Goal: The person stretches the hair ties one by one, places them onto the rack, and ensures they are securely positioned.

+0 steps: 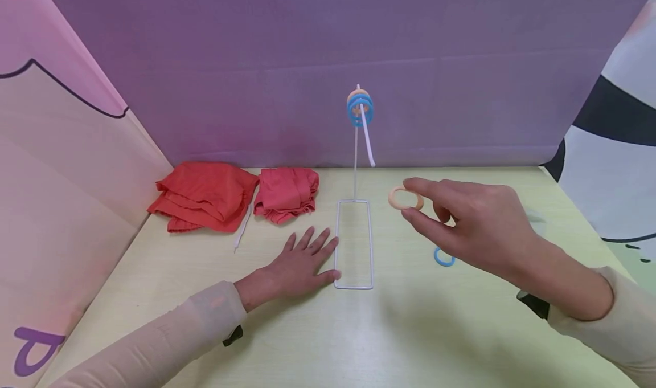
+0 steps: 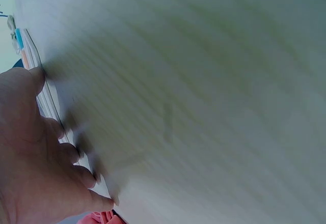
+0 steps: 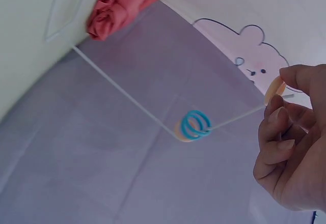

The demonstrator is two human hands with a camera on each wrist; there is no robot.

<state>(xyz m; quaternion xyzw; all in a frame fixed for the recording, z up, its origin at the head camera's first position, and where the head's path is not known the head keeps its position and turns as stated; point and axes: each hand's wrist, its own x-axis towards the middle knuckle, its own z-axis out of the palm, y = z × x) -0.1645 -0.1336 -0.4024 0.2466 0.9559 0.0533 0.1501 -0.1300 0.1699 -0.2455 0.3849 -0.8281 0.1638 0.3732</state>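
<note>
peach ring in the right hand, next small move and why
I'd probably move the peach ring left to the free tip of the white rod: the right hand pinches it right of that tip in the head view, blue rings already hang on the rod, and the left hand rests at the wire base.

A pale orange ring (image 1: 420, 203) hangs tilted in the air, pinched by the right grip (image 1: 476, 223). The white wire stand (image 1: 356, 160) sits upright on the tabletop (image 1: 318, 331), the left grip (image 1: 297, 265) touching its rectangular base. Two blue rings (image 3: 185, 127) and at least one orange encircle its arm. Another blue ring (image 1: 445, 265) lies flat, right of the base.
</note>
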